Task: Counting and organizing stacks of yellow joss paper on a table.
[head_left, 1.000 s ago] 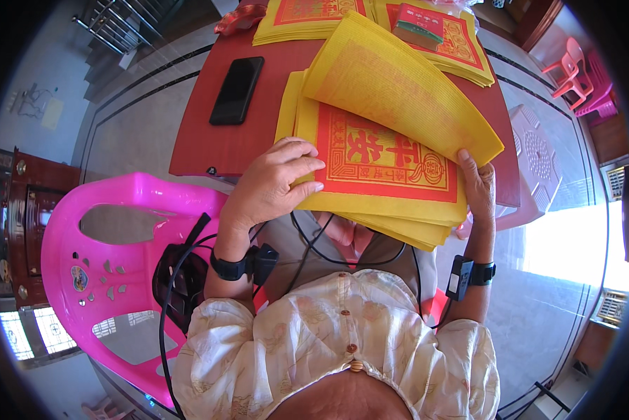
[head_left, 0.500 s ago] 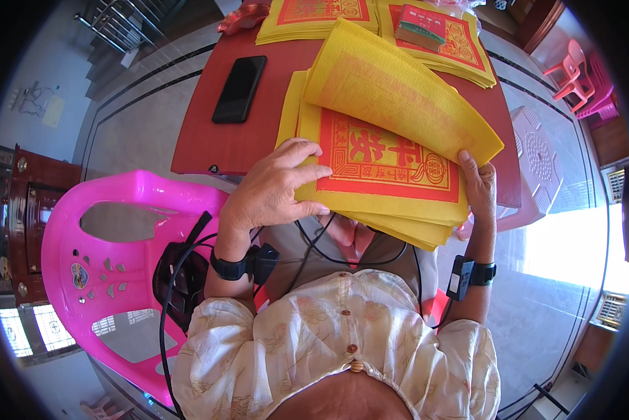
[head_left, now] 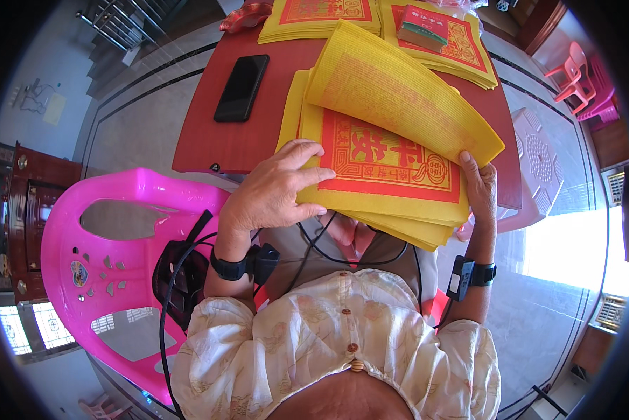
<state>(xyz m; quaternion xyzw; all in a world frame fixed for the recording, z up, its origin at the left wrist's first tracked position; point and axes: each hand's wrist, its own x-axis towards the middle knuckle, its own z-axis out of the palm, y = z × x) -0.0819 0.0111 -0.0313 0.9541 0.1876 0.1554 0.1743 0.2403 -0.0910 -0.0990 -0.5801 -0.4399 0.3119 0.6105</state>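
A stack of yellow paper sheets with red printed panels (head_left: pixel 391 183) lies at the table's near edge, overhanging it above my lap. Its upper sheets (head_left: pixel 391 91) are bent up and back, showing plain yellow undersides with the print faintly through them. My left hand (head_left: pixel 276 185) rests at the stack's left edge. Its fingers are apart and stretched over the red border, the thumb lower by the near left corner. At the right edge my right hand (head_left: pixel 479 183) grips the sheets, thumb on top beside the lifted corner and fingers hidden beneath.
The red table (head_left: pixel 206 143) also bears a black phone (head_left: pixel 241 88), more yellow paper stacks (head_left: pixel 314 31), a small red-and-green box (head_left: pixel 423 28) and a red dish (head_left: pixel 246 17). A pink chair (head_left: pixel 62 231) holding a black bag (head_left: pixel 178 280) stands left; a pale plastic stool (head_left: pixel 538 157) is right.
My left fingers have shifted very slightly on the sheets. The right hand and the bent-up sheets look almost the same; the view has moved a touch.
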